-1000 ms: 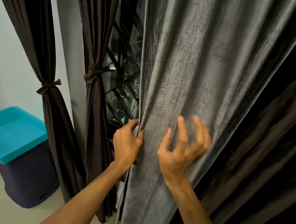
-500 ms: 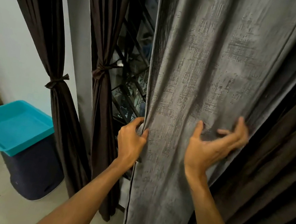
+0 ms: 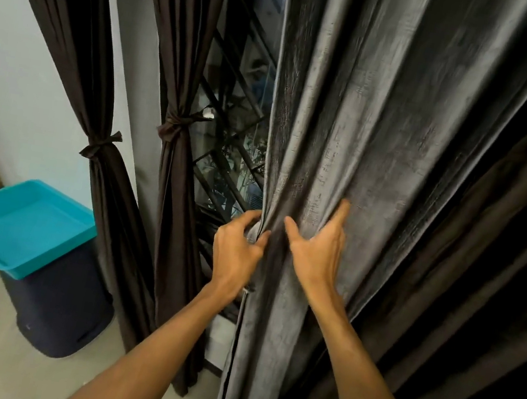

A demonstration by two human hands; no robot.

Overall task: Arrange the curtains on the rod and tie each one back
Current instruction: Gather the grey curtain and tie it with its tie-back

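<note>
A wide grey curtain (image 3: 371, 120) hangs loose in front of me, its fabric bunched into folds at hand height. My left hand (image 3: 236, 250) grips the curtain's left edge, fingers curled round the hem. My right hand (image 3: 317, 245) reaches round the gathered folds from the right; its thumb and one finger show, and the other fingers are hidden behind the cloth. To the left hang two dark brown curtains (image 3: 73, 41) (image 3: 185, 31), each cinched with a knotted tie-back (image 3: 99, 147) (image 3: 177, 125). The rod is out of view.
A window with a dark metal grille (image 3: 232, 125) shows between the curtains. A teal tray (image 3: 19, 226) lies on a dark round bin (image 3: 58, 308) at the lower left on the pale floor. More dark curtain fabric (image 3: 485, 269) fills the right side.
My right hand swept from the curtain's right side back toward the left hand, gathering the grey fabric into a narrower bunch. The left hand kept its hold on the edge.
</note>
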